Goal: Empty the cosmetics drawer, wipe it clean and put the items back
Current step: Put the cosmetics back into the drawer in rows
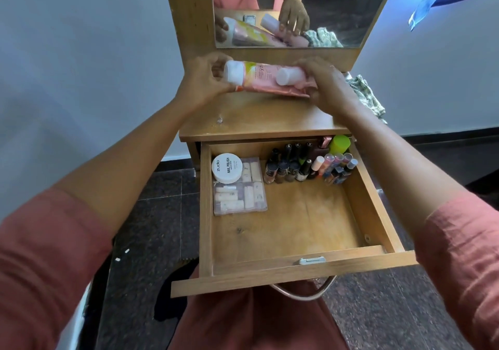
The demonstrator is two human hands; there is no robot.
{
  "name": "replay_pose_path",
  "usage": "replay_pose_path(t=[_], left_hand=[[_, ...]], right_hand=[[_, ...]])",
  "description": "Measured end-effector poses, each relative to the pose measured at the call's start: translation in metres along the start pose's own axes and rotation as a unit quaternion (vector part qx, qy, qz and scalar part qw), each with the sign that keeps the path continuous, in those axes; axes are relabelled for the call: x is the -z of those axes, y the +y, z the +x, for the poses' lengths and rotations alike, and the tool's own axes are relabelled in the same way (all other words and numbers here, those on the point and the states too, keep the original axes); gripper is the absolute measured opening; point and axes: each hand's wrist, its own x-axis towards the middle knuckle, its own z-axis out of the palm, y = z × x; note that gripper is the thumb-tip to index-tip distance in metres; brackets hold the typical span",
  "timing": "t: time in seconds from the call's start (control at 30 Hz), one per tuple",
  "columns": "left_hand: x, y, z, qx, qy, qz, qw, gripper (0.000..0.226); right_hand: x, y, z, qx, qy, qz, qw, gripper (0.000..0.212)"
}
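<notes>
Hands (201, 81) around pink tubes (260, 81)

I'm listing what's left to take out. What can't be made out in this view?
Head view:
Pink tubes: print covered by left hand and right hand.
Nail polish bottles: labels too small; back row shadowed under the tabletop.
Clear box: contents blurred, partly under the white jar.
Cloth: cut off by the right arm.
</notes>
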Motion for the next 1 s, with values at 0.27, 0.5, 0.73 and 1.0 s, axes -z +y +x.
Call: replay_pose_path(t=[0.27,0.5,0.73,1.0], left_hand=[[0.015,0.014,-0.048,0.009,-0.001,-0.009,1.000,0.055],[0.018,0.022,-0.096,0.046,-0.022,-0.064,0.997,0.055],[0.001,0.023,-0.145,0.058,-0.081,-0.093,0.991,0.045],[-0.037,0.018,-0.180,0.072,-0.173,-0.076,0.979,0.049]], right_hand=[[0.021,-0.015,-0.038,0.056,-0.061,0.039,0.996,0.055],[0.031,-0.023,-0.075,0.040,-0.094,0.089,0.991,0.056],[0.033,-0.028,-0.119,-0.040,-0.137,0.166,0.976,0.050],[0.014,-0.007,-0.163,-0.098,-0.171,0.158,0.968,0.055]])
